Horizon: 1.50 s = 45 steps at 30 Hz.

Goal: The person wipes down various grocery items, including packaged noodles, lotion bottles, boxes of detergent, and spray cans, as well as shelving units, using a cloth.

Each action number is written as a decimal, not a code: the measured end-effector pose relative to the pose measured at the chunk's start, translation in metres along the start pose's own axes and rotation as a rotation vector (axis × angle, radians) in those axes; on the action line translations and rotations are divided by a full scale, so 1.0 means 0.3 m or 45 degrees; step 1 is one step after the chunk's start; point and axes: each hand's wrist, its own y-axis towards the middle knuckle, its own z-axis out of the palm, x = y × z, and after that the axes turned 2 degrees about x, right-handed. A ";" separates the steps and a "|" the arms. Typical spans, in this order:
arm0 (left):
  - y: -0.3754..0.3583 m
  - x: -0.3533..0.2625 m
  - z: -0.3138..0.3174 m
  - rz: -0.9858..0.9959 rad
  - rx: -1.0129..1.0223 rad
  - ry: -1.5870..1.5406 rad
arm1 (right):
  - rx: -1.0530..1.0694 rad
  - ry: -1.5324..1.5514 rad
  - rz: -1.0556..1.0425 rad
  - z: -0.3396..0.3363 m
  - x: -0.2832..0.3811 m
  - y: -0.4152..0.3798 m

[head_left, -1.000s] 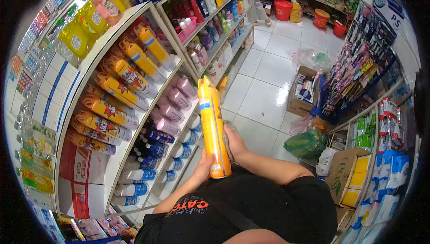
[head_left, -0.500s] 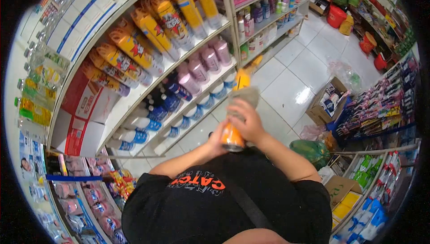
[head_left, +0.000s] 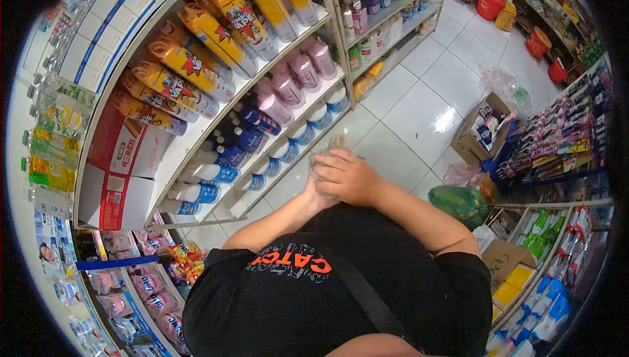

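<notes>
Right hand (head_left: 347, 177) is seen curled over a greyish cloth (head_left: 327, 154), fingers bent and closed on it, held in front of the chest above the white tiled floor (head_left: 419, 114). Left hand (head_left: 313, 193) is mostly hidden beneath the right; its grip cannot be told. Whatever sits under the cloth is not visible. Shelf of orange spray cans (head_left: 196, 62) is to the left, pink-capped cans (head_left: 288, 85) one level below, cardboard box (head_left: 481, 131) well apart on the right
</notes>
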 end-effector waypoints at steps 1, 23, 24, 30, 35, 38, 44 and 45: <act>-0.002 0.001 0.003 -0.015 -0.001 -0.010 | -0.022 0.005 0.039 0.003 -0.010 -0.004; -0.138 0.044 0.223 -0.304 0.208 1.030 | -1.305 1.758 1.706 0.112 -0.245 -0.175; -0.141 0.044 0.209 -0.280 0.262 1.005 | -1.399 1.672 1.797 0.160 -0.196 -0.160; -0.145 0.009 0.230 -0.524 0.478 0.948 | -1.372 2.366 1.524 -0.103 -0.052 -0.013; -0.100 0.022 0.221 -0.543 0.665 1.178 | -1.536 2.323 0.774 -0.418 -0.237 0.004; -0.098 0.014 0.157 -0.502 0.673 1.187 | -1.345 1.595 0.623 -0.537 -0.215 0.021; -0.155 0.018 0.216 -0.136 0.550 1.407 | -1.276 1.247 0.784 -0.524 -0.160 -0.033; -0.153 0.020 0.219 -0.084 0.528 1.535 | -1.399 1.282 0.885 -0.494 -0.160 -0.044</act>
